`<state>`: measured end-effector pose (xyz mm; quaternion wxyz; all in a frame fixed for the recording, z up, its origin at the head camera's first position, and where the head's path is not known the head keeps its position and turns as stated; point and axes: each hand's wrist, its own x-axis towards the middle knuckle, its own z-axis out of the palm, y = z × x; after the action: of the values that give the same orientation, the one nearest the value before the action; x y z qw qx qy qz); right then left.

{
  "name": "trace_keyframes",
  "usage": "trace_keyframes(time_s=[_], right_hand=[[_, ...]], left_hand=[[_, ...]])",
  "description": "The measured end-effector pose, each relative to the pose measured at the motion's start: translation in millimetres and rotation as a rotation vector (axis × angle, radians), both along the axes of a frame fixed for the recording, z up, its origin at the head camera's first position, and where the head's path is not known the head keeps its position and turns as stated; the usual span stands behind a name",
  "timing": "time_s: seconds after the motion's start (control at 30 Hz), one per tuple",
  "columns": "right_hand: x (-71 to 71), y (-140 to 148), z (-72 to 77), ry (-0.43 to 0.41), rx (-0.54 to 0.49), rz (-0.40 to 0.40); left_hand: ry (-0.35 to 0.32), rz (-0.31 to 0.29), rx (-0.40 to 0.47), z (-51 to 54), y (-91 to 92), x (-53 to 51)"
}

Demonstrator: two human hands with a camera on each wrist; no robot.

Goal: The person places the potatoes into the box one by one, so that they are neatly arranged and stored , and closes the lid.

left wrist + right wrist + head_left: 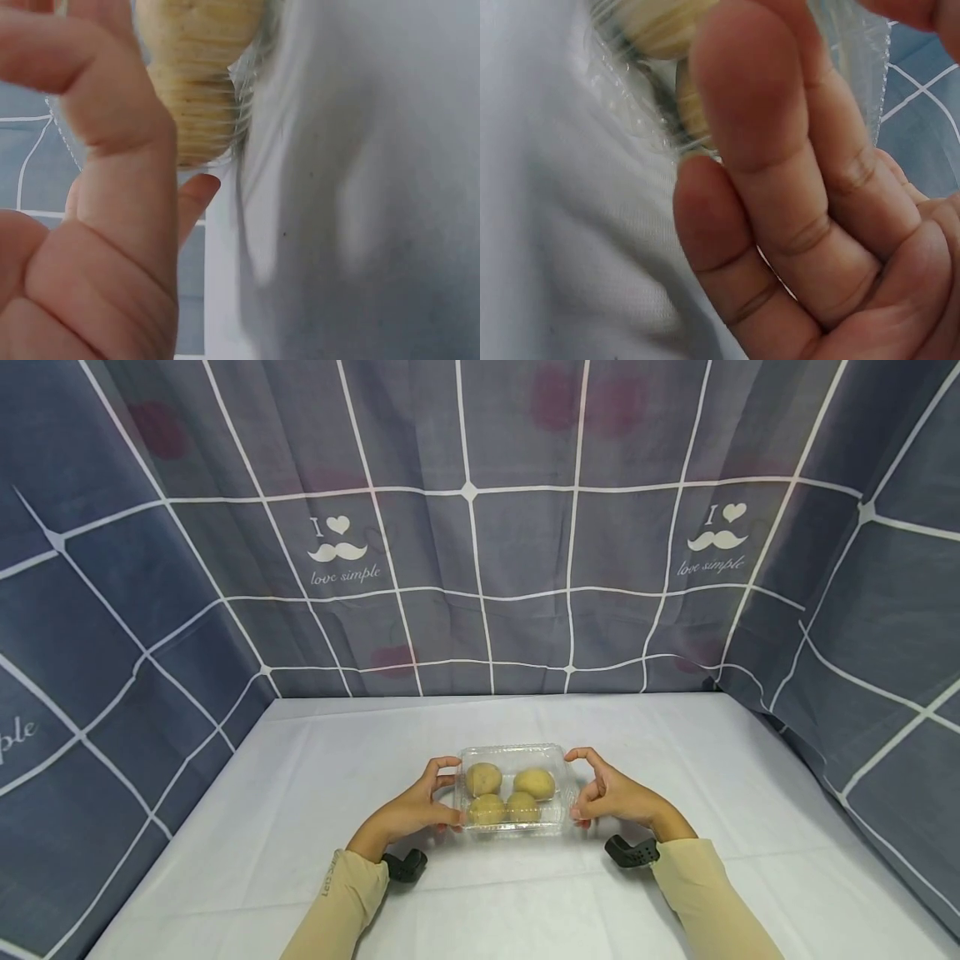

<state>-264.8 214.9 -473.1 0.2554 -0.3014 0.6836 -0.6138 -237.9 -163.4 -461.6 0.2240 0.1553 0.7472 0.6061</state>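
A clear plastic container (510,757) holds several yellow-brown potatoes (534,783) and is over the white tabletop, in the middle of the head view. On its left side my left hand (417,807) grips the edge with bent fingers and thumb. The right hand (619,795) holds the opposite side the same way. In the left wrist view, potatoes (199,120) show through the ribbed plastic beside the fingers. The right wrist view catches the container's wall (630,90) behind the fingers, which hide much of it.
A white cloth (360,727) covers the table. Dark grey curtains (525,543) with white grid lines hang behind it and along both sides. Each wrist wears a black device, one (405,866) on the left and one (632,852) on the right.
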Motion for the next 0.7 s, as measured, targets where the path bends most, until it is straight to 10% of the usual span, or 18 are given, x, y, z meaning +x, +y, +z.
trace_keyframes(time_s=[0.7], right_hand=[[10.8,8,8.0,0.097,0.174,-0.093]], left_hand=[[0.013,-0.053,-0.074,-1.3,-1.2,4.8]])
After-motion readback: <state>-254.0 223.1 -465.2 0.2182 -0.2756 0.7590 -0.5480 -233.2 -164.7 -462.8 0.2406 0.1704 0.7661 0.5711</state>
